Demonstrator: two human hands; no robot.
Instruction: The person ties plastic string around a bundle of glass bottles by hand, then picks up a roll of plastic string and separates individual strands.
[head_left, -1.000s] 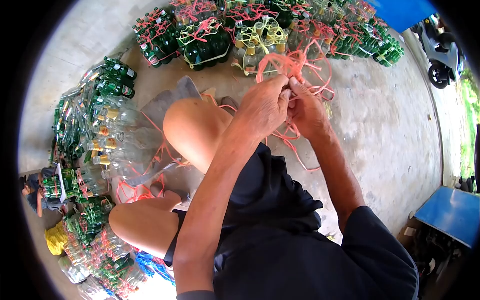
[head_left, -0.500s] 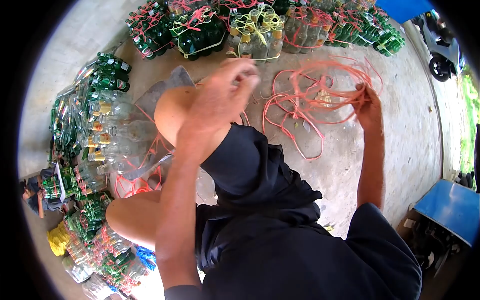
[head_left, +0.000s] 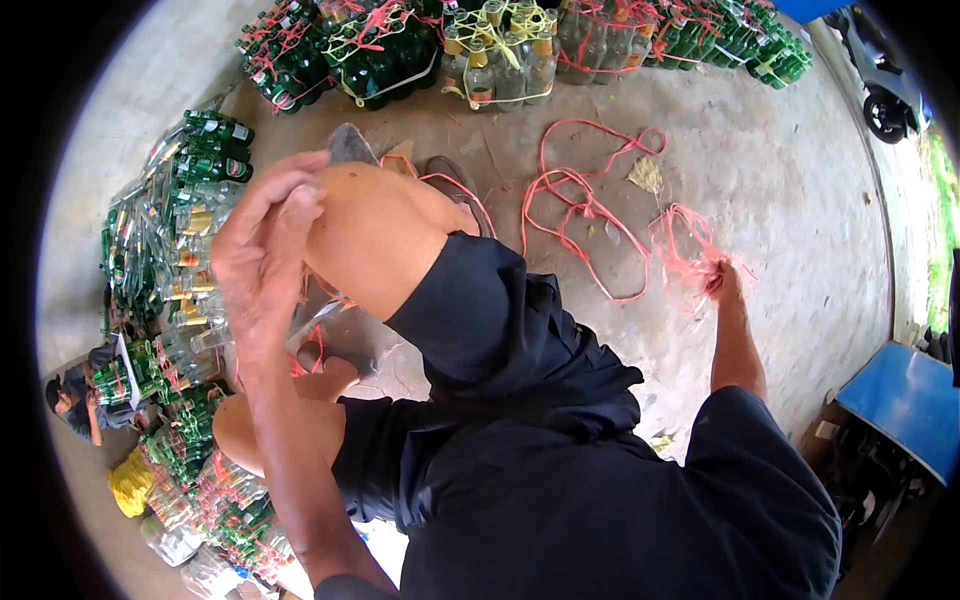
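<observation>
My right hand (head_left: pixel 722 280), out to the right above the concrete floor, is closed round a bunch of pink plastic string (head_left: pixel 686 240) with loops and loose ends sticking out. Left of it, a longer tangle of the same pink string (head_left: pixel 566 176) lies on the floor. My left hand (head_left: pixel 262 245) is raised beside my bent knee. Its fingers are bent, with a gap between thumb and forefinger, and nothing shows in it. Behind that hand lie clear glass bottles (head_left: pixel 205 255) on their sides, partly hidden by my hand and forearm.
String-tied bundles of green bottles (head_left: pixel 385 65) and clear bottles (head_left: pixel 500 65) stand along the back. More bottles (head_left: pixel 185 430) line the left side, where another person (head_left: pixel 72 405) sits. A yellow bundle (head_left: pixel 130 483), a motor scooter (head_left: pixel 885 90) and a blue panel (head_left: pixel 905 405) are at the edges.
My left hand has moved left and down, past my knee. My right hand has lowered, and the wide string loops it held are now gathered into a smaller bunch.
</observation>
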